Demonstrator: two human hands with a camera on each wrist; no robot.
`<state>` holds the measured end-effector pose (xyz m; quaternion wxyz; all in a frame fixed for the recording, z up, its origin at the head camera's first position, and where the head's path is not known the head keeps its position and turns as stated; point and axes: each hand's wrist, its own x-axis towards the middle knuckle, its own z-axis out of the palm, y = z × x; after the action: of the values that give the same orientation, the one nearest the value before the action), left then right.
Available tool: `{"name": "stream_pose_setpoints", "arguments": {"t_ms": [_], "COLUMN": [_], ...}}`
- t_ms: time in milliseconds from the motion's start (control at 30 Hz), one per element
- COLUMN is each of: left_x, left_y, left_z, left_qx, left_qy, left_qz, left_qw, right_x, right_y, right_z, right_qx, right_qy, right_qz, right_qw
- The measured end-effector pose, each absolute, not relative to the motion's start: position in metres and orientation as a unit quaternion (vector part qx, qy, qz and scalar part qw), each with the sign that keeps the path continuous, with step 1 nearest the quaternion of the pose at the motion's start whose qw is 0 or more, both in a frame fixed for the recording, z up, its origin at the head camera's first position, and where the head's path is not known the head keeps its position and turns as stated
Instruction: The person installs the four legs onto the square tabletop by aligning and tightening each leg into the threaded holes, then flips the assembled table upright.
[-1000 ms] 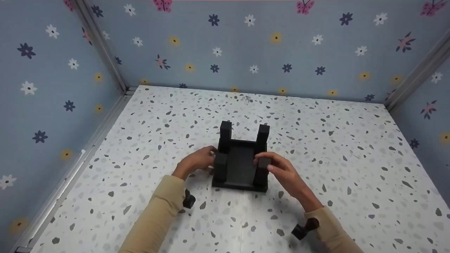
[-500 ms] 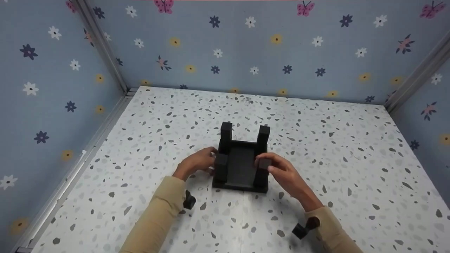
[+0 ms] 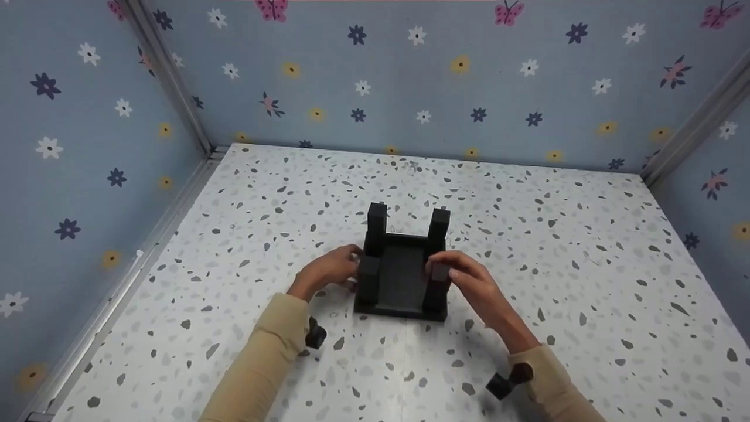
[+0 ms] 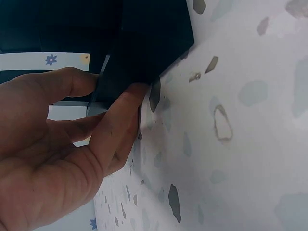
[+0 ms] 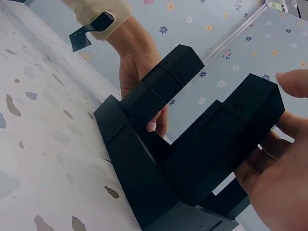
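Note:
In the head view a black stand [image 3: 401, 275] with a rectangular base and a post rising at each corner rests on the speckled tabletop. My left hand [image 3: 331, 266] grips its left side; the left wrist view shows the thumb and fingers at the black edge [image 4: 144, 43] low by the tabletop, some fingertips hidden. My right hand [image 3: 477, 287] is at the near right post [image 3: 436, 293], fingers curled round its inner side. In the right wrist view that post [image 5: 231, 127] bears the number 128, and the right thumb [image 5: 294, 83] lies beside its top end.
White speckled tabletop [image 3: 263, 205] surrounds the stand. Blue flowered panels [image 3: 387, 58] enclose the back and both sides, with metal rails [image 3: 176, 82] at the corners. Each sleeve carries a small black wrist mount [image 3: 501, 385].
My right hand's fingers and thumb have shifted slightly at the near right post, the thumb a little upward. The left hand and the stand stay in place.

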<state>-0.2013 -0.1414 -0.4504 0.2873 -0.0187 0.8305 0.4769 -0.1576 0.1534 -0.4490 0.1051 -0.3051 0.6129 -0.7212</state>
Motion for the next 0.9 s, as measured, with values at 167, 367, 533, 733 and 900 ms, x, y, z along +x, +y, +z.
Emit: {"name": "stream_pose_setpoints", "arguments": {"t_ms": [167,367,533,733,900], "left_x": [-0.201,-0.202,-0.202,-0.203,-0.203], "left_y": [-0.141,-0.139,-0.139,-0.141,-0.141], "left_z": [-0.449,-0.449,-0.450,-0.452,-0.453], "left_qx": [-0.011,0.001,-0.003,-0.010,-0.008], "left_qy": [0.832,0.839,0.839,0.820,0.811], "left_qz": [0.477,0.466,0.465,0.492,0.506], "left_qw": [0.284,0.281,0.284,0.291,0.292], "right_x": [-0.160,-0.168,-0.174,-0.179,-0.181], "right_y": [0.151,0.149,0.149,0.148,0.147], "right_z": [-0.450,-0.456,-0.464,-0.469,-0.471], "right_qx": [-0.191,-0.093,-0.034,0.017,0.048], "right_qy": [0.694,0.713,0.735,0.762,0.757], "right_qz": [-0.693,-0.695,-0.676,-0.644,-0.642], "right_qw": [0.049,0.025,0.030,0.064,0.108]}}
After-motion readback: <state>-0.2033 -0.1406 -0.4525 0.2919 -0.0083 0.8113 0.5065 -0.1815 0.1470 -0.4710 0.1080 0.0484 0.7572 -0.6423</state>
